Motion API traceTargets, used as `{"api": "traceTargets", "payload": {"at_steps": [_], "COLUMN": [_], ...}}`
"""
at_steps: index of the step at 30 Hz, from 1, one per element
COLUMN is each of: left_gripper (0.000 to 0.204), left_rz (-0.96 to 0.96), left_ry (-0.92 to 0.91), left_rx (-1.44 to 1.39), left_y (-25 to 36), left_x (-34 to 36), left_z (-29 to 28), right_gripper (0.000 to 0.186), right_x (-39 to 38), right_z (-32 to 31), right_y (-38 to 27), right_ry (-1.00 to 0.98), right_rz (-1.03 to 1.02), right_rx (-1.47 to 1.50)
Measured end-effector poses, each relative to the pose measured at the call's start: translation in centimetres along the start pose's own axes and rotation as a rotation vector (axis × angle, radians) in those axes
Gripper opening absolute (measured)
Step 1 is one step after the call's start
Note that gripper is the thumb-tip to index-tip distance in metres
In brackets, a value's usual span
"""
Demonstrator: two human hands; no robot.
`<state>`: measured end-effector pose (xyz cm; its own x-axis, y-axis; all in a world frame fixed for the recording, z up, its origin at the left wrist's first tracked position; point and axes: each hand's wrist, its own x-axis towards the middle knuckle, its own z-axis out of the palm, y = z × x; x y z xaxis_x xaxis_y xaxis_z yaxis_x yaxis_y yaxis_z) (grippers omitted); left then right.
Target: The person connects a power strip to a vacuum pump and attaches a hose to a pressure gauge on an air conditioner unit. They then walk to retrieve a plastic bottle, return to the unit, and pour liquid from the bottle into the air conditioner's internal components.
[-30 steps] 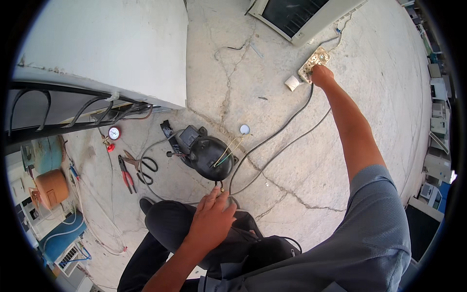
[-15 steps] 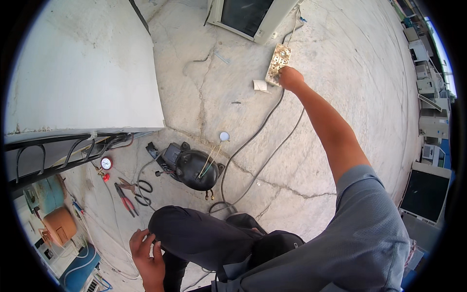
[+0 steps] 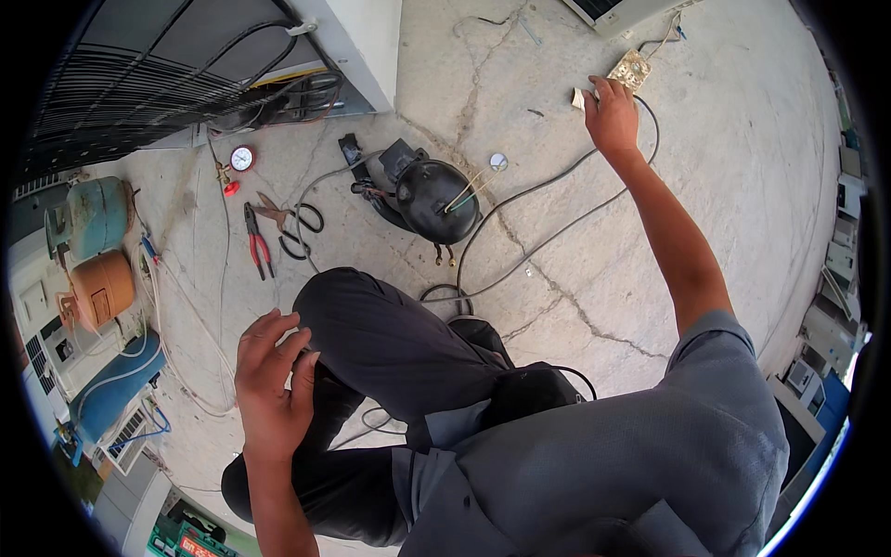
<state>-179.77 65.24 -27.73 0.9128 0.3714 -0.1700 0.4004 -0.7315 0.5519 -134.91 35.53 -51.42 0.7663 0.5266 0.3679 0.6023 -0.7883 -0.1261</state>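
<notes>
My right hand (image 3: pixel 613 119) reaches out at the far right, fingers bent and apart, with no held thing visible. It overlaps the near end of a stained power strip (image 3: pixel 631 71); a small white paper-like piece (image 3: pixel 579 98) shows beside its fingertips, and whether they touch is unclear. By my knee, my left hand (image 3: pixel 275 381) hovers with loosely curled, parted fingers and nothing in them. On the floor between sits a black compressor (image 3: pixel 436 200) with thin tubes sticking up. Left of it lie red-handled pliers (image 3: pixel 258 243), black-handled scissors (image 3: pixel 295 226) and a pressure gauge (image 3: pixel 242 158).
A fridge back with a black wire grille (image 3: pixel 167 70) stands at upper left. Below it are a teal gas cylinder (image 3: pixel 100 218) and an orange one (image 3: pixel 104 288). Black cable (image 3: pixel 548 171) loops across the cracked concrete. A small round white disc (image 3: pixel 498 161) lies by the compressor.
My right hand has drawn back from the face of the power strip, and its fingers have loosened. The view has shifted, bringing the gas cylinders and fridge grille further in. My left hand stays beside my knee.
</notes>
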Motion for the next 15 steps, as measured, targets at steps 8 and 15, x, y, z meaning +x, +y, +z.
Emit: {"api": "traceTargets", "payload": {"at_steps": [8, 15], "left_gripper": [0.023, 0.028], "left_rz": [-0.104, 0.004], "left_ry": [0.031, -0.108], "left_rx": [-0.071, -0.197], "left_y": [-5.2, -12.3], "left_x": [-4.2, -1.1], "left_z": [-4.2, -7.3], "right_gripper": [0.041, 0.041], "right_x": [-20.2, -21.2], "right_z": [-5.1, -5.5], "right_y": [-16.6, -24.4], "right_ry": [-0.731, -0.8], "right_rz": [0.412, 0.743], "right_rx": [0.725, 1.012]}}
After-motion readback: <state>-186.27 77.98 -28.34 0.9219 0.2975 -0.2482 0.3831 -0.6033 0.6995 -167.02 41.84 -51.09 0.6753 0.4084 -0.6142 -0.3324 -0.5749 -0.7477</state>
